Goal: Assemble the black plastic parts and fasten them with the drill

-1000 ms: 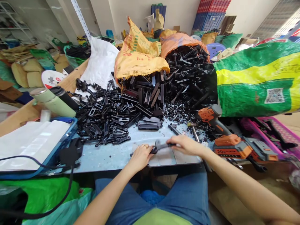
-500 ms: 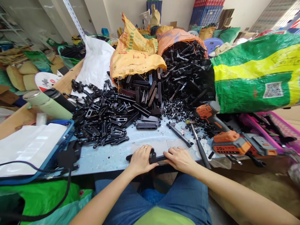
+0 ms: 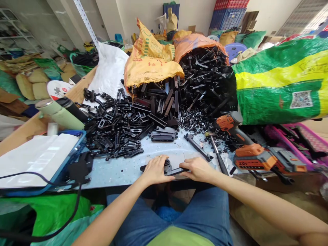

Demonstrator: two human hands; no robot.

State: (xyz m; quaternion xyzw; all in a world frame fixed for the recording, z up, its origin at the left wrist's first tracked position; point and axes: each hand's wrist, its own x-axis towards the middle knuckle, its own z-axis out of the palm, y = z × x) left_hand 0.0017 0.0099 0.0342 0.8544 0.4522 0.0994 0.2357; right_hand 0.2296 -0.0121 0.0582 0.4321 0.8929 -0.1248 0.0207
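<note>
My left hand (image 3: 155, 169) wraps over a black jointed arm piece (image 3: 167, 168) at the table's front edge. The fingers are closed on its middle, and one dark end sticks out to the left. My right hand (image 3: 197, 169) pinches the right end of the same piece between thumb and fingers. Beyond my right hand lies a similar black arm (image 3: 198, 147), slanting across the blue tabletop (image 3: 102, 172). A hammer (image 3: 217, 153) rests to its right. Straight ahead of my hands sits a small stack of black flat bars (image 3: 163, 136).
Black linkage parts (image 3: 112, 130) are heaped at left. Loose screws (image 3: 192, 119) lie at centre, before a yellow sack (image 3: 153, 65) and an orange sack (image 3: 197, 42). An orange cordless drill (image 3: 252, 155) stands at right, near a pink basket (image 3: 304, 136). A blue tray (image 3: 82, 140) borders the left.
The view has shifted slightly. Both hands stay on the black arm piece, and more of its middle shows between them. My right fingers have curled into a tighter pinch.
</note>
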